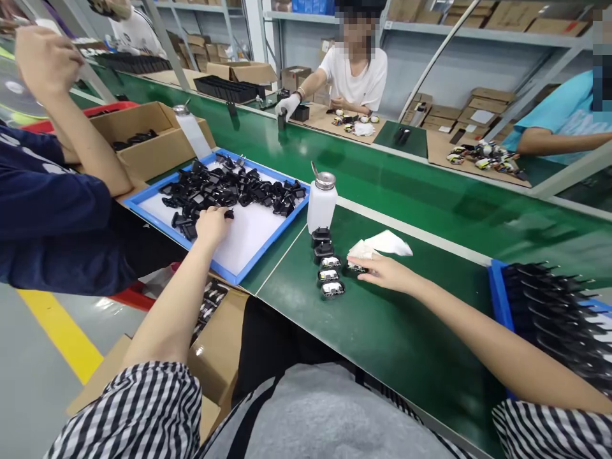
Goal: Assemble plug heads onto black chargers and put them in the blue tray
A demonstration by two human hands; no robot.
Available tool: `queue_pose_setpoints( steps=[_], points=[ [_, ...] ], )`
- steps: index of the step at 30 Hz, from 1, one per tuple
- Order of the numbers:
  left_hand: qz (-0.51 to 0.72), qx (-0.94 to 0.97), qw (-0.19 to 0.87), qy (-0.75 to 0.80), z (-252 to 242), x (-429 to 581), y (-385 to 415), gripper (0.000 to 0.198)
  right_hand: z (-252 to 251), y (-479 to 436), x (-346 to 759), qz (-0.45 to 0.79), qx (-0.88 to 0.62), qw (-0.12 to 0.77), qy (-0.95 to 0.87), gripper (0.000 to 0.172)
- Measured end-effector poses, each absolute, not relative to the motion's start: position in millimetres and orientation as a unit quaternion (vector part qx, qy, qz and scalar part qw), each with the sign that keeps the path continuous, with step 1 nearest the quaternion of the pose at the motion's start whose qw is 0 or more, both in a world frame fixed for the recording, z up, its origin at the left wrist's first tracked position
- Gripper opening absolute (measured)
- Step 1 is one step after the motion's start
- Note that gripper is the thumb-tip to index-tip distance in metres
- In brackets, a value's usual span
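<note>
Over green table [392, 344], right fingers [370, 264] stretched leftward, touching small silver-topped housing [356, 268] beside white cloth [382, 243], grip unclear; left hand [213, 226] farther off, curled on black parts [229, 191] in blue tray [167, 233].

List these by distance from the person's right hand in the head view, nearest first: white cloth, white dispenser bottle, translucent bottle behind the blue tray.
1. White cloth: just beyond the right hand.
2. White dispenser bottle: left of the cloth.
3. Translucent bottle: beyond the blue tray, far left.

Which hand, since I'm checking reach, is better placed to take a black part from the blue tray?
Left, likely: the left hand is at the heap of black parts in the tray; the right hand is off on the green mat.
</note>
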State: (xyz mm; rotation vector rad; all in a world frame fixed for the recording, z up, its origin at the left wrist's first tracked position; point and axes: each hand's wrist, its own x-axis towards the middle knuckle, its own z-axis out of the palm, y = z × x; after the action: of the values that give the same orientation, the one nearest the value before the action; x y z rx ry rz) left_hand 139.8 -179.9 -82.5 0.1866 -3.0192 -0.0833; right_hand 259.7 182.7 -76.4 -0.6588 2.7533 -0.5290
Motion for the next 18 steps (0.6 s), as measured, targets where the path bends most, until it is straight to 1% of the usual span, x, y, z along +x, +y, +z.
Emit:
queue_pose_setpoints(
  steps=[4, 7, 10, 12, 13, 15, 17, 18],
  points=[
    [-0.050, 0.060, 0.065, -0.995, -83.1, 143.5, -178.6, 0.035, -84.7, 180.3, 263.6, -0.216, -0.195, 0.088, 0.953, 0.033],
    [-0.090, 0.055, 0.098, -0.990, -81.7, 149.1, -175.4, 0.035, -82.4, 180.2, 265.8, -0.243, -0.156, 0.092, 0.953, 0.030],
    [-0.145, 0.035, 0.151, -0.977, -78.0, 156.3, -168.7, 0.034, -75.2, 186.8, 264.0, -0.238, -0.121, 0.101, 0.958, 0.044],
    [-0.194, 0.013, 0.188, -0.963, -75.0, 162.5, -161.4, 0.033, -70.9, 196.0, 261.0, -0.174, -0.068, 0.073, 0.980, 0.052],
    [-0.220, -0.001, 0.202, -0.954, -74.0, 166.5, -157.4, 0.032, -69.2, 201.4, 259.5, -0.129, -0.029, 0.064, 0.989, 0.052],
    [-0.274, -0.030, 0.215, -0.937, -75.0, 175.6, -150.3, 0.032, -65.0, 211.9, 255.9, -0.062, 0.039, 0.070, 0.995, 0.044],
    [-0.323, -0.053, 0.200, -0.924, -82.2, 183.5, -146.2, 0.033, -55.0, 221.8, 249.0, -0.050, 0.056, 0.074, 0.994, 0.032],
    [-0.346, -0.060, 0.191, -0.917, -88.2, 185.8, -145.6, 0.035, -46.1, 226.8, 243.8, -0.055, 0.047, 0.056, 0.996, 0.027]
  ],
)
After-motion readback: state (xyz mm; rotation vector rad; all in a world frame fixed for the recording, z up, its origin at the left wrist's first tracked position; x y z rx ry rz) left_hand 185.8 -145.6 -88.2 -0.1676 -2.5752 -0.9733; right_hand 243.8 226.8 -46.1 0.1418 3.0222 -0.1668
